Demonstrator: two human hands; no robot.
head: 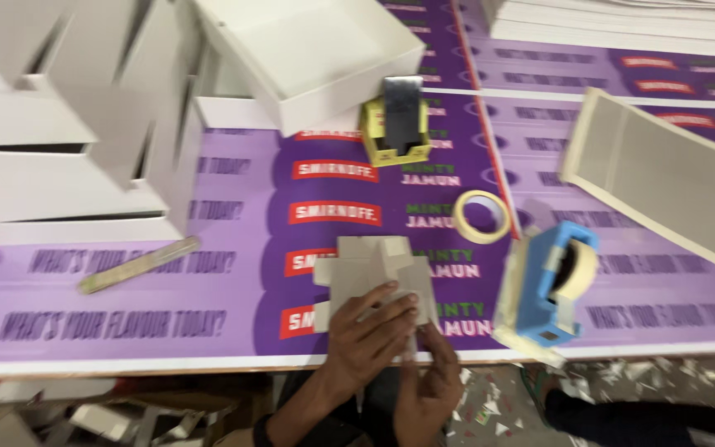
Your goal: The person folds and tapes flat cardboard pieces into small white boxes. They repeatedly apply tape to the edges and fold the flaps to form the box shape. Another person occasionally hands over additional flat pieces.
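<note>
A flat grey cardboard cut-out (371, 266) with side flaps lies on the purple printed table cover (233, 199) near the front edge. My left hand (366, 335) presses down on its near part with fingers spread. My right hand (428, 385) sits just below and to the right, fingertips pinching the cut-out's lower right corner. A blue tape dispenser (549, 285) with a cream tape roll stands right of my hands. A loose roll of cream tape (482, 216) lies behind the cut-out.
Stacks of white boxes (68, 124) fill the left. An open white box (316, 54) sits at the back, a yellow holder (396, 128) beside it. A ruler (138, 265) lies left. A long cream board (664, 178) leans at the right. Paper scraps litter the floor (647, 381).
</note>
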